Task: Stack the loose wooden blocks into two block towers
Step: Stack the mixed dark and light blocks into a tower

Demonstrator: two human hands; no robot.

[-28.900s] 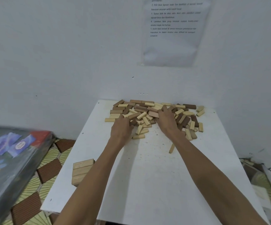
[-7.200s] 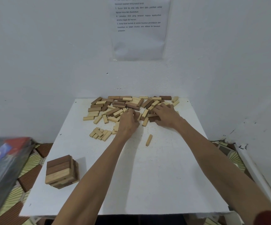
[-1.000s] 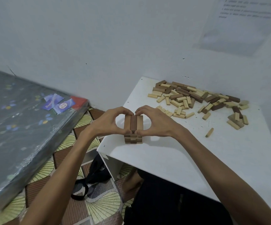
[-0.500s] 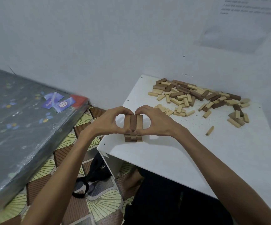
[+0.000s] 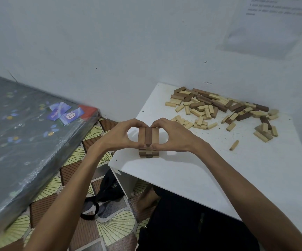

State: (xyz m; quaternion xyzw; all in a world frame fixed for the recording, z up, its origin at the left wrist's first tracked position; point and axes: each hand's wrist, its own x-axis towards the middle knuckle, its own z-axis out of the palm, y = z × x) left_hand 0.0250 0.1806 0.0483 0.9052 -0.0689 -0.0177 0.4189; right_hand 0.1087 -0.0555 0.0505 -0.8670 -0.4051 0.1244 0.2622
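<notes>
While L hand (image 5: 116,137), R hand (image 5: 176,139) grip tower (image 5: 148,137), loose blocks (image 5: 210,105) lie beyond, mattress (image 5: 19,134) left

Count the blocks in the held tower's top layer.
3, side by side on the tower: mid-brown block on the left, dark block in the middle, pale block on the right. The left hand and right hand pinch the layer's ends. None looks hidden.

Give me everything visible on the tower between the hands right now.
The tower is a short, upright stack of wooden blocks near the table's left front corner. Its top layer has three blocks side by side: tan, dark brown, pale. Crossed layers show beneath. The left hand and right hand pinch the top layer, thumbs near, fingers far.
</notes>
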